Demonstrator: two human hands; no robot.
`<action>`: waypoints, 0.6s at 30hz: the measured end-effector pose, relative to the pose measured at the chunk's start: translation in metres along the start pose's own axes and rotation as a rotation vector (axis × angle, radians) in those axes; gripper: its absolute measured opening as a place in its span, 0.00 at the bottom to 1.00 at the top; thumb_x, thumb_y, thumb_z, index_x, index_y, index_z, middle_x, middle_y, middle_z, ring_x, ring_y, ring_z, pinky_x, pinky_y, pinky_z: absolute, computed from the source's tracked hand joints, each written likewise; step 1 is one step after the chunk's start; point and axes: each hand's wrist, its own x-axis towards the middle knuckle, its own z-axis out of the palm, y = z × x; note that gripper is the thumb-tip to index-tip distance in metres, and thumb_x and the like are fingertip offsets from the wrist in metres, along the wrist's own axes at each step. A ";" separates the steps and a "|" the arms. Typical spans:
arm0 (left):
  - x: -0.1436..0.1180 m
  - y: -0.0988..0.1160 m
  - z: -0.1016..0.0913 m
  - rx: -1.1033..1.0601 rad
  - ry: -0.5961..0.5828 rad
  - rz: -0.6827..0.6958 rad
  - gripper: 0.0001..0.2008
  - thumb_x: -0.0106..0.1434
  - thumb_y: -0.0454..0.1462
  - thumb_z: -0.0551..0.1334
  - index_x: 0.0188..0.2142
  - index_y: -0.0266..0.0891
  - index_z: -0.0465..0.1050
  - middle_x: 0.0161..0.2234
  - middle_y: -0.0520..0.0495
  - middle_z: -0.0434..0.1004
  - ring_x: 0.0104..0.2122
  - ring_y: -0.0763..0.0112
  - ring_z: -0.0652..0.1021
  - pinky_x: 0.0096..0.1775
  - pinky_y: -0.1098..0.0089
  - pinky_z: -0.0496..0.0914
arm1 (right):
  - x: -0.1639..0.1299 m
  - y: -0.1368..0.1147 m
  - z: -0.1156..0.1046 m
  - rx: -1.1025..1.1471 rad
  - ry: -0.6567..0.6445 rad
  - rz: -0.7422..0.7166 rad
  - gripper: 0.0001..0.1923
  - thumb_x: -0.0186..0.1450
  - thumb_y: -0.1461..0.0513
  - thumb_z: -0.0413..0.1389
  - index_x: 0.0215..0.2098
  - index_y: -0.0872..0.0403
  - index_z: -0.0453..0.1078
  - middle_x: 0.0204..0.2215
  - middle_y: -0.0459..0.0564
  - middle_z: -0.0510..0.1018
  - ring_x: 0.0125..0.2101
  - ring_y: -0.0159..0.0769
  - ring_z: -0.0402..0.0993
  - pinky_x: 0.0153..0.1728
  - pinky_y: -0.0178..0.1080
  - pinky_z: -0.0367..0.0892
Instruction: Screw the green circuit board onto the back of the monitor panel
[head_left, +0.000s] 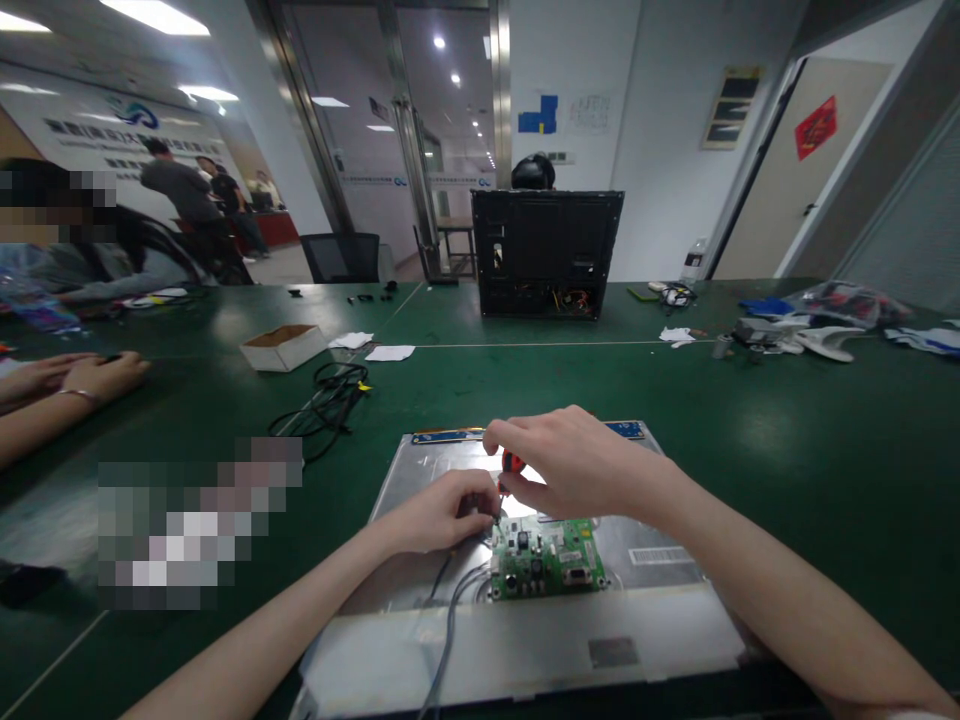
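Note:
A flat metal display panel (645, 570) lies in front of me, with a green circuit board (551, 555) on its back. My right hand (574, 460) is closed round the red and black handle of a screwdriver (512, 462), held upright over the board's upper left corner. Close beside the screwdriver's tip, my left hand (450, 505) has its fingers curled together at that same corner; whatever they pinch is hidden. Grey cables (452, 620) run from the board's left side down over the panel's lower edge.
Black cables (334, 395) lie coiled left of the panel, near a white open box (283, 347) and paper pieces (390, 353). Across the green table (787, 480) stands a black monitor housing (550, 250). A co-worker's hands (105, 380) rest at the left. Plastic bags and parts (847, 305) lie far right.

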 end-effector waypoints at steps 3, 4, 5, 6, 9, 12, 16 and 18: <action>0.000 -0.001 0.000 0.019 -0.003 -0.001 0.04 0.58 0.35 0.61 0.35 0.38 0.71 0.30 0.50 0.73 0.31 0.67 0.72 0.33 0.70 0.66 | 0.000 0.000 0.001 0.010 0.001 -0.007 0.10 0.65 0.62 0.51 0.44 0.54 0.62 0.35 0.48 0.77 0.26 0.29 0.68 0.22 0.34 0.48; 0.000 -0.001 0.000 0.021 -0.001 -0.001 0.05 0.58 0.35 0.61 0.35 0.38 0.71 0.31 0.50 0.74 0.32 0.66 0.72 0.34 0.69 0.67 | 0.000 0.000 0.001 -0.001 0.001 -0.004 0.09 0.65 0.61 0.52 0.43 0.54 0.62 0.34 0.47 0.77 0.26 0.30 0.68 0.22 0.34 0.48; -0.001 -0.001 0.000 0.019 0.000 0.000 0.05 0.58 0.35 0.61 0.35 0.38 0.72 0.31 0.49 0.74 0.32 0.66 0.72 0.34 0.69 0.67 | 0.001 0.001 0.001 -0.014 0.000 0.000 0.09 0.65 0.59 0.52 0.43 0.54 0.62 0.33 0.47 0.77 0.26 0.30 0.68 0.22 0.34 0.47; -0.001 -0.001 0.000 0.014 0.001 0.003 0.05 0.59 0.35 0.61 0.35 0.38 0.72 0.31 0.49 0.74 0.32 0.66 0.73 0.35 0.68 0.67 | 0.001 0.001 0.002 -0.029 0.000 0.006 0.09 0.66 0.58 0.53 0.42 0.54 0.63 0.32 0.47 0.77 0.25 0.30 0.68 0.22 0.34 0.47; -0.001 0.001 0.001 -0.010 0.002 0.012 0.05 0.58 0.34 0.60 0.36 0.37 0.71 0.31 0.49 0.74 0.31 0.67 0.72 0.34 0.69 0.67 | 0.002 0.002 0.002 -0.061 -0.001 0.023 0.08 0.67 0.57 0.53 0.40 0.53 0.64 0.30 0.46 0.78 0.25 0.30 0.68 0.22 0.34 0.46; -0.001 0.001 0.002 -0.021 0.003 -0.001 0.03 0.58 0.33 0.60 0.34 0.38 0.70 0.29 0.51 0.72 0.29 0.69 0.71 0.32 0.70 0.66 | 0.001 0.002 0.002 -0.060 0.008 0.019 0.06 0.67 0.60 0.50 0.40 0.53 0.65 0.31 0.46 0.78 0.25 0.30 0.68 0.22 0.34 0.46; -0.001 0.000 0.002 0.019 0.006 -0.009 0.04 0.58 0.34 0.61 0.35 0.38 0.70 0.30 0.51 0.73 0.30 0.69 0.72 0.32 0.70 0.66 | 0.000 0.000 0.000 -0.012 -0.010 0.007 0.10 0.64 0.62 0.51 0.44 0.54 0.63 0.35 0.48 0.78 0.26 0.31 0.69 0.23 0.34 0.47; -0.001 0.000 0.001 0.035 0.003 -0.009 0.05 0.59 0.35 0.60 0.35 0.38 0.70 0.30 0.51 0.72 0.29 0.69 0.71 0.32 0.70 0.65 | 0.000 -0.001 0.000 0.016 -0.020 -0.001 0.12 0.63 0.63 0.51 0.46 0.54 0.62 0.36 0.48 0.78 0.27 0.31 0.69 0.23 0.34 0.48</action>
